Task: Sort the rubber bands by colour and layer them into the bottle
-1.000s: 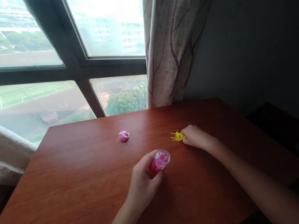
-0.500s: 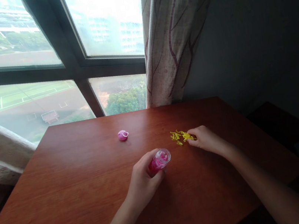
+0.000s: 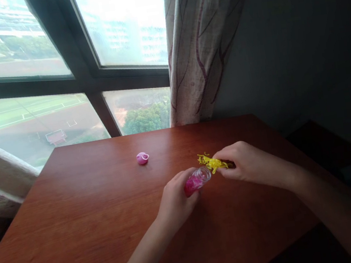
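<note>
My left hand (image 3: 176, 201) is wrapped round a small clear bottle (image 3: 197, 179) partly filled with pink bands, tilted with its open mouth towards the right. My right hand (image 3: 249, 164) pinches a clump of yellow rubber bands (image 3: 213, 163) right at the bottle's mouth. A few more yellow bands (image 3: 202, 158) lie on the wooden table (image 3: 87, 224) just behind. A pink cap (image 3: 142, 158) rests on the table to the far left of the bottle.
A window (image 3: 54, 70) with a dark frame runs behind the table, and a patterned curtain (image 3: 202, 44) hangs at its right. A dark wall stands to the right, with a dark low surface (image 3: 329, 143) beyond the table's right edge.
My right hand has lifted yellow bands off the table and brought them left to the bottle's mouth. My left hand has shifted the bottle right, towards them.
</note>
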